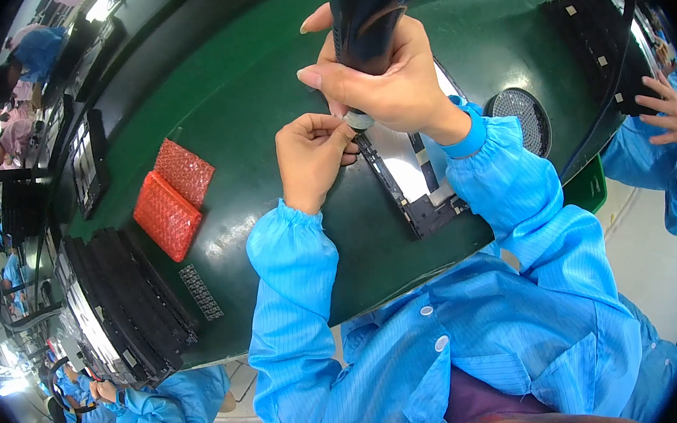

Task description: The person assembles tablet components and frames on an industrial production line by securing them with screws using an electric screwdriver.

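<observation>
My right hand is wrapped round a black power screwdriver, held upright with its tip end down. Below it lies a flat black-framed panel with silver plates, partly covered by my right hand and sleeve. At the panel's far left corner my left hand is closed in a pinch, its fingertips beside the pale collar at the tool's lower end. What those fingertips hold, if anything, is hidden, and so is the screwdriver's very tip.
Red bubble-wrap packets lie left on the green table. Nearer are stacked black panels and a sheet of small grey pieces. Right of my arm sits a round black dish; beyond it are more black panels and another person's hand.
</observation>
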{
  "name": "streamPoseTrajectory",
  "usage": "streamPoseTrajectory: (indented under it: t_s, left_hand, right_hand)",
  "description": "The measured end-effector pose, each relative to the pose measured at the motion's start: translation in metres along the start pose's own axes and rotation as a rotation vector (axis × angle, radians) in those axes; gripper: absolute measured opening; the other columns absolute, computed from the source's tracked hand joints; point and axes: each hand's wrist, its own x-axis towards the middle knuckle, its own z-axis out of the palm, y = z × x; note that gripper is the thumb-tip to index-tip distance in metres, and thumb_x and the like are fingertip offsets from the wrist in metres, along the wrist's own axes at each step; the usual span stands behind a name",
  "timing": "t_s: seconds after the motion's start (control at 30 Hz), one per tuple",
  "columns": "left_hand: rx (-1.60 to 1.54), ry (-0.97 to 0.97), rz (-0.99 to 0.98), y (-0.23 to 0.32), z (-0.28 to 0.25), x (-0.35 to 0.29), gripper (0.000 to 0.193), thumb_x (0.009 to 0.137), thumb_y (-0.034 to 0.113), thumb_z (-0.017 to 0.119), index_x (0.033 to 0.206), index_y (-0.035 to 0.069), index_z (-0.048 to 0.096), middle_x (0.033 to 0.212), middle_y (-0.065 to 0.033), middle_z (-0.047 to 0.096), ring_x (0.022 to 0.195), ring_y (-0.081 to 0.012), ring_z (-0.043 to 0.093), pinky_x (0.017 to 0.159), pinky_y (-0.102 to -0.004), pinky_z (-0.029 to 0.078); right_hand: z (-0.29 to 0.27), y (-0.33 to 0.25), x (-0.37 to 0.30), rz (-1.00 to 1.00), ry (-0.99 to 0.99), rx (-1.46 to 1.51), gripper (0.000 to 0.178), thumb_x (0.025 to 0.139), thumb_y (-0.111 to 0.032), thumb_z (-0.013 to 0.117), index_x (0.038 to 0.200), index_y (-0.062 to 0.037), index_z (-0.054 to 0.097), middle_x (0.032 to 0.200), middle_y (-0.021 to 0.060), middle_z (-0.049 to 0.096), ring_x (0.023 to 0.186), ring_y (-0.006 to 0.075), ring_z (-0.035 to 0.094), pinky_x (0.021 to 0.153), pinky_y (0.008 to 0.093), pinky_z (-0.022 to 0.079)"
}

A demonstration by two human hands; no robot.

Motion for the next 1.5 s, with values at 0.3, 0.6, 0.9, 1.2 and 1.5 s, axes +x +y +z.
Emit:
streamPoseTrajectory:
  t_s: [0.3,0.6,0.9,1.2,1.5]
  left_hand:
    - [-0.021,-0.038,-0.1,0.002,-0.004,0.005,0.007,0.078,0.0,0.061,0.079,-0.007,0.058,0.072,-0.0122,0.063,0.06,-0.0153,0.063,0.052,-0.0246,0.053]
    - [-0.024,-0.038,-0.089,0.001,-0.004,0.006,0.009,0.077,0.0,0.063,0.079,-0.007,0.059,0.071,-0.0119,0.063,0.058,-0.0152,0.063,0.05,-0.0236,0.053]
    - [-0.025,-0.016,-0.087,0.002,-0.005,0.005,0.006,0.078,-0.001,0.062,0.077,-0.006,0.058,0.07,-0.0114,0.062,0.057,-0.0148,0.063,0.049,-0.0237,0.053]
    - [0.294,0.088,0.015,0.011,0.0,0.004,0.046,0.07,0.003,0.073,0.11,-0.009,0.053,0.07,-0.0107,0.062,0.056,-0.0126,0.06,0.046,-0.0222,0.048]
    - [0.301,-0.234,0.199,0.023,-0.001,0.025,0.09,0.064,-0.009,0.072,0.137,-0.008,0.021,0.122,-0.0196,0.047,0.068,-0.0117,0.055,0.062,-0.0233,0.051]
  right_hand:
    - [0.001,0.008,-0.001,-0.006,-0.012,-0.037,0.032,0.076,0.003,0.066,0.105,0.0032,0.052,0.062,0.0015,0.057,0.051,0.0079,0.056,0.046,0.0209,0.043]
    - [0.002,0.009,-0.003,0.046,0.006,-0.001,0.03,0.076,0.004,0.066,0.102,0.004,0.052,0.063,0.0018,0.057,0.05,0.0083,0.056,0.046,0.0221,0.043]
    - [0.007,0.009,-0.009,0.055,-0.002,-0.036,0.027,0.071,-0.003,0.071,0.093,0.0003,0.056,0.067,0.0012,0.057,0.058,0.0067,0.054,0.051,0.0218,0.043]
    - [-0.014,-0.013,-0.005,0.067,0.087,0.18,0.034,0.068,-0.006,0.077,0.093,-0.0029,0.054,0.067,0.0003,0.058,0.061,0.0056,0.053,0.052,0.0223,0.043]
    - [-0.161,-0.066,-0.07,-0.046,0.272,0.024,0.043,0.067,-0.001,0.078,0.102,0.0018,0.054,0.062,0.0041,0.058,0.049,0.0096,0.055,0.046,0.0217,0.044]
